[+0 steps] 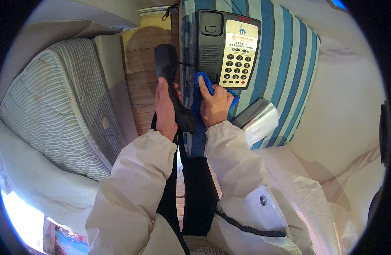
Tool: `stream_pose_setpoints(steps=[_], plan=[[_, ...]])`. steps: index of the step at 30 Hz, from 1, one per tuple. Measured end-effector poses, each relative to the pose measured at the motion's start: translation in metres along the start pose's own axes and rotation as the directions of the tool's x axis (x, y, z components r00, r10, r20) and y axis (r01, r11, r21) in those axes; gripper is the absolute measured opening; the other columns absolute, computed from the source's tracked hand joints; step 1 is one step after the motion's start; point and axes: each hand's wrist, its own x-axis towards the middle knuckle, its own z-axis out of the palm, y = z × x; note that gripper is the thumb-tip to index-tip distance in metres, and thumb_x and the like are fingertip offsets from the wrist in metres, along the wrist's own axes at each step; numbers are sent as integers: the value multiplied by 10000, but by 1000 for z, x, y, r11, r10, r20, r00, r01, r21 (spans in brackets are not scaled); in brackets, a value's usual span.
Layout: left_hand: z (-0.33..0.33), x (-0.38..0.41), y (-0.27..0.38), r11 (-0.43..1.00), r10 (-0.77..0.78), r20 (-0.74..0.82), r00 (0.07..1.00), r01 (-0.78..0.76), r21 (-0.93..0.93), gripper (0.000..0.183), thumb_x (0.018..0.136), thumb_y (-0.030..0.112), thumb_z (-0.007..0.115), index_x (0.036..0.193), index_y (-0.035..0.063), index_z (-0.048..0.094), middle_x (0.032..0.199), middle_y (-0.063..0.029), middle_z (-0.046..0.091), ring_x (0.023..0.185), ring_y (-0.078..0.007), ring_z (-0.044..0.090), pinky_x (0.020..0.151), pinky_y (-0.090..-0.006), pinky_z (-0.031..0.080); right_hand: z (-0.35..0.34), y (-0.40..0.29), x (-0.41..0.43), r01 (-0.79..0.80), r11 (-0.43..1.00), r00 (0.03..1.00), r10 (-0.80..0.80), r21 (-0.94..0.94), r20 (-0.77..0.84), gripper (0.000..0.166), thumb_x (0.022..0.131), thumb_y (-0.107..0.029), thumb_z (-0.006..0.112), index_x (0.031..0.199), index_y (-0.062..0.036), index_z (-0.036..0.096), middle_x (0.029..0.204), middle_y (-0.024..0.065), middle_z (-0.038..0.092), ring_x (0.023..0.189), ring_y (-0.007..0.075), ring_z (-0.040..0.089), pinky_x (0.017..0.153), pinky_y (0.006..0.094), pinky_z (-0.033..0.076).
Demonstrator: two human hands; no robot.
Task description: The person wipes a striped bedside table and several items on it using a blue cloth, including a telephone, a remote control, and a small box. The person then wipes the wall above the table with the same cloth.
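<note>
My left hand [166, 110] is closed around a black telephone handset [166, 59], held upright over the gap beside the striped cushion. My right hand [216, 103] presses a blue cloth [209, 82] against the lower left corner of the black desk telephone [209, 52], its index finger stretched out on the cloth. The telephone lies on a blue-and-white striped cushion [278, 63]; its light face plate carries writing and round black keys. Close to my right wrist lie a dark flat item [251, 111] and a shiny silvery packet [262, 124].
A striped mattress [55, 105] on a grey base [115, 79] stands at the left, with white bedding [39, 178] along its near edge. Wooden flooring [144, 92] runs between base and cushion. Pale fabric [303, 185] lies at the lower right, beside a light wall [338, 105].
</note>
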Motion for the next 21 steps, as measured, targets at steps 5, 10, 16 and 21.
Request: stream_pose_setpoints(steps=[5, 10, 16, 21], plan=[[1, -1, -2, 1000, -22, 15, 1000, 22, 16, 419, 841, 484, 422, 887, 73, 488, 750, -11, 475, 663, -96, 449, 616, -235, 378, -3, 20, -14, 121, 986, 992, -116, -115, 55, 556, 638, -70, 585, 1160, -240, 500, 863, 59, 495, 805, 215, 474, 752, 383, 326], [0, -2, 1, 999, -13, 16, 1000, 12, 30, 418, 841, 484, 422, 873, 73, 489, 744, -10, 470, 652, -94, 446, 614, -235, 379, -9, 21, -13, -7, 997, 1000, 8, -70, 18, 501, 617, -56, 592, 1102, -151, 515, 870, 66, 502, 818, 217, 480, 749, 374, 329], [4, -1, -1, 1000, -21, 16, 1000, 21, 14, 424, 841, 481, 424, 886, 65, 500, 755, -13, 479, 655, -96, 451, 607, -231, 382, 7, -4, -8, -24, 994, 997, 32, 105, -76, 413, 606, -65, 596, 1008, -126, 530, 810, 64, 493, 778, 229, 504, 703, 364, 342], [6, -3, 2, 999, -3, 8, 1000, 3, 46, 464, 827, 508, 429, 897, 55, 501, 748, -21, 490, 657, -106, 458, 619, -235, 390, 2, 14, -13, 23, 999, 998, -25, -37, -52, 427, 627, -76, 593, 1043, -145, 527, 848, 64, 501, 783, 222, 497, 724, 370, 335]])
